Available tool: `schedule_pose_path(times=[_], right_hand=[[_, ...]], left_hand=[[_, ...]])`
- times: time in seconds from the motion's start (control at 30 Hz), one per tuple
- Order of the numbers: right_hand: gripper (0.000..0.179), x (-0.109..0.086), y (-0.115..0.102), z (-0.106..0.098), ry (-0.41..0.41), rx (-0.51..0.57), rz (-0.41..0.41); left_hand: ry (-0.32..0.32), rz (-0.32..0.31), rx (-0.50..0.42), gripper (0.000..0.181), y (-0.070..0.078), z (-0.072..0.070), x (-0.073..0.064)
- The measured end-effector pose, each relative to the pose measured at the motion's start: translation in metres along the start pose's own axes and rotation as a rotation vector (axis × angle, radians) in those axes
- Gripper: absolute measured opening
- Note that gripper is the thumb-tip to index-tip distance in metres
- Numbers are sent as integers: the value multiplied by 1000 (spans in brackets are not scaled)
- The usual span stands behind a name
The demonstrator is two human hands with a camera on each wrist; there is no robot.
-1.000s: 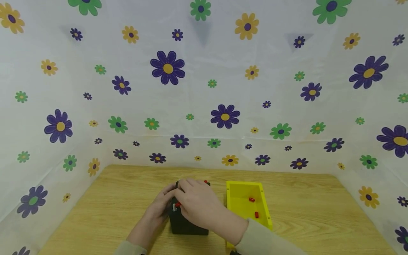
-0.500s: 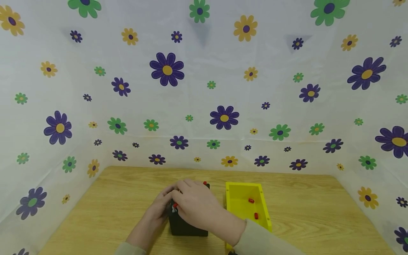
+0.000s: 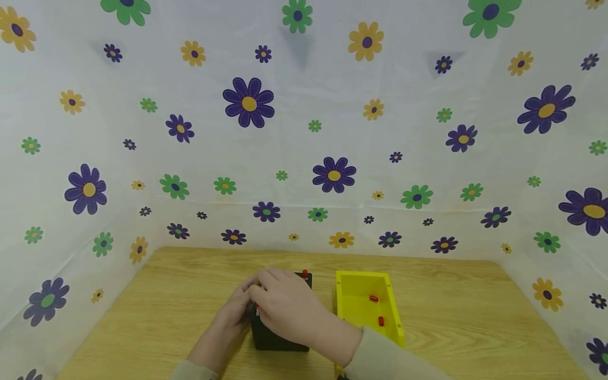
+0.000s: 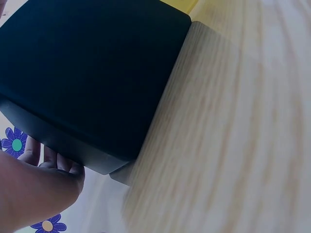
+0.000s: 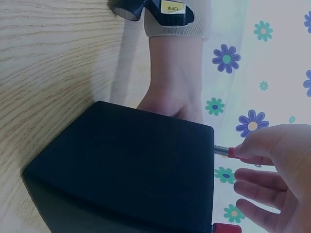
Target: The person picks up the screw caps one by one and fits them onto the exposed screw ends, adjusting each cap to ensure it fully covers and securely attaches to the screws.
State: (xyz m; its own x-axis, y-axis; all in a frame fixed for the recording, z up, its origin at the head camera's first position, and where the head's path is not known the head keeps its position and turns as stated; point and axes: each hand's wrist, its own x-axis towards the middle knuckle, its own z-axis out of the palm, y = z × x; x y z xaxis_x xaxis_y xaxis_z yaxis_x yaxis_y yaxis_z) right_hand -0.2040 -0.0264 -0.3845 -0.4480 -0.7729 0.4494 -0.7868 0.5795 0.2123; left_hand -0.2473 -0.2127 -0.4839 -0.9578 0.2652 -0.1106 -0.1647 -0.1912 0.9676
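A black box (image 3: 280,340) stands on the table, with metal threaded studs and red caps on its top. My left hand (image 3: 234,311) holds the box's left side, its fingers curved against the wall near the upper edge in the left wrist view. My right hand (image 3: 294,309) reaches across the top. In the right wrist view its thumb and finger pinch a red cap (image 5: 233,153) on a threaded stud (image 5: 221,150), with the other fingers loosely bent. A second red cap (image 3: 305,273) sits at the far right corner. The right hand hides much of the box's top.
Right of the box is a yellow bin (image 3: 339,295) holding two loose red caps (image 3: 373,298), partly covered by the right sleeve (image 3: 389,359). The wooden table (image 3: 475,316) is enclosed by a flower-print curtain (image 3: 404,79) at the back and sides.
My right hand has shifted slightly left and its fingers have turned over the near red cap, which is now more covered. The left hand, box and bin keep their places.
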Motion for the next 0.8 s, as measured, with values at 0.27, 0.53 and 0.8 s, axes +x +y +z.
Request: schedule_pose_path(times=[0.27,0.53,0.8], right_hand=[[7,1,-1,3,-7,-23,-5],[10,-3,0,6,-14,-58,-15],[13,-7,1,9,-14,-86,-34]], left_hand=[[-5,12,14,27,0,0,0],[-1,17,1,30,0,0,-1],[-45,40,-10,33,-2,-1,-1]])
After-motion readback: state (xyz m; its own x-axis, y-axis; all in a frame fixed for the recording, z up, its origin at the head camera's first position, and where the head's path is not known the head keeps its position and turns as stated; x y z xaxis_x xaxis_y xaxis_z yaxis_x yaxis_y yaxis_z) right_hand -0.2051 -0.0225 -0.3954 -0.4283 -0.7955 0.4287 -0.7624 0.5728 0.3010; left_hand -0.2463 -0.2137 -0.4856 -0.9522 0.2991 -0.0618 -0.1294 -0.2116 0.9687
